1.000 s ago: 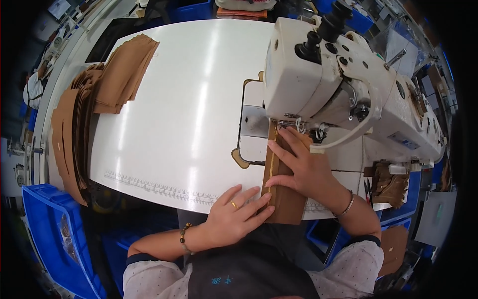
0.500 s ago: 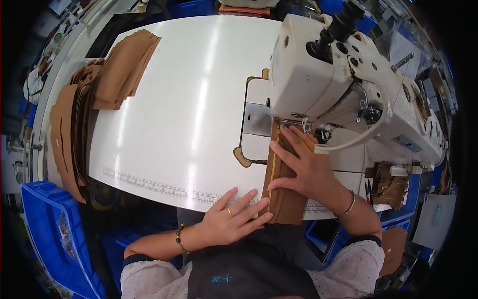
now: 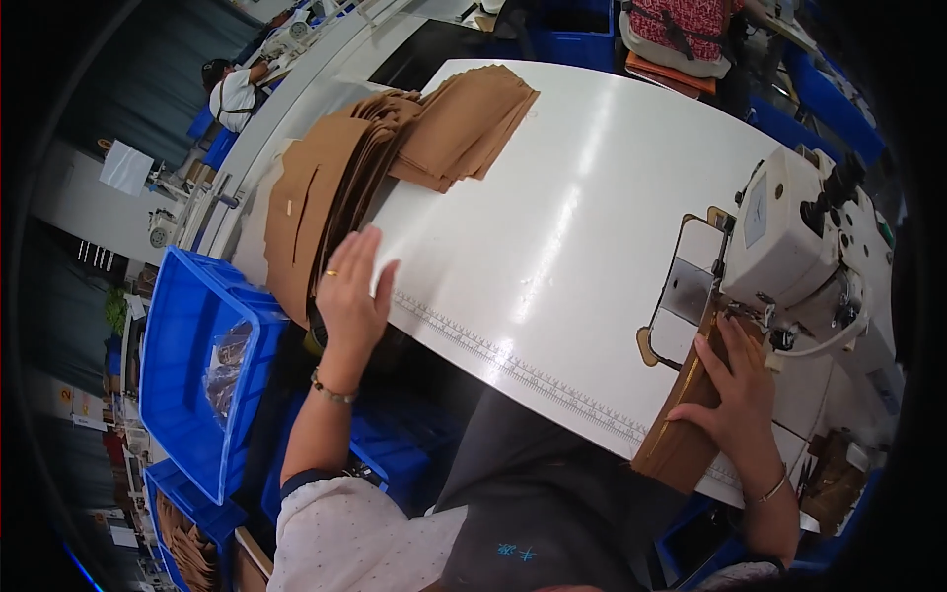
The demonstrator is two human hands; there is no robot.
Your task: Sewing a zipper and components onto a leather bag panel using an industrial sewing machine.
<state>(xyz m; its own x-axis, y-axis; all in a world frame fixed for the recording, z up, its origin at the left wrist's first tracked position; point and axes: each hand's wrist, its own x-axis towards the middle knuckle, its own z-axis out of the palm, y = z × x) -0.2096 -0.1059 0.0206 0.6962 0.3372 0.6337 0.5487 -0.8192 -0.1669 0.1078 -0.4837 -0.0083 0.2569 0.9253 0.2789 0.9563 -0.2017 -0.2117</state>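
My left hand (image 3: 353, 301) is up beside the stack of brown cut pieces (image 3: 306, 212) at the left of the table, its fingers stretched out and thumb apart, with nothing in it. Whether its fingertips touch the stack I cannot tell. A second pile of brown pieces (image 3: 464, 128) leans against that stack. On the right, my right hand (image 3: 738, 395) lies with spread fingers on a brown piece (image 3: 681, 456) carrying a gold-toothed zipper (image 3: 692, 377). The piece's far end is at the needle area of a white sewing machine (image 3: 774, 222); its near end overhangs the table edge.
A printed ruler scale (image 3: 513, 365) follows the front edge of the white table (image 3: 493, 257). Blue bins (image 3: 187, 385) stand at the lower left, one with a clear plastic bag inside. Brown scraps (image 3: 837, 483) lie right of my right forearm. Another person (image 3: 235, 97) sits far left.
My left hand has left the zipper piece and moved far left to the stack. My right hand stays on the piece at the machine. The view has swung left.
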